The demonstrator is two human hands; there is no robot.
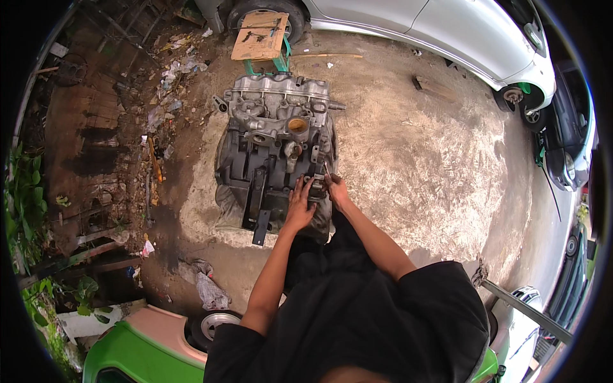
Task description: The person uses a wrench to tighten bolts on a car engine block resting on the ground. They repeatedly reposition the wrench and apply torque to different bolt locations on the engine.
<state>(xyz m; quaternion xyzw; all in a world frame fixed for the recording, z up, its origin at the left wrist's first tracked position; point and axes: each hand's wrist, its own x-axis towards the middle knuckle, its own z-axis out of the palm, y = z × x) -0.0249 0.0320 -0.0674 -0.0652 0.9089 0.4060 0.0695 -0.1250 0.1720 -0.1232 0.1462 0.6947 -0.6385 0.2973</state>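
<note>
A car engine [268, 147] sits on the ground in front of me, with a dark block at the near side and a lighter aluminium head at the far side. My left hand [299, 204] rests on the near right part of the block, its fingers stretched out. Just to its right, my right hand [336, 190] is closed around a slim metal tool [327, 168] that points away from me along the block's right side. The fingers hide its lower part, and its exact kind is too small to make out. A black bracket [257, 198] projects from the block, left of my left hand.
Beyond the engine, a board with tools [258, 37] lies on a green stool [281, 62] beside a silver car [383, 16]. Litter [172, 76] is strewn along the left ground. Behind me stands a green car [140, 348]. A wooden block [434, 86] lies farther right.
</note>
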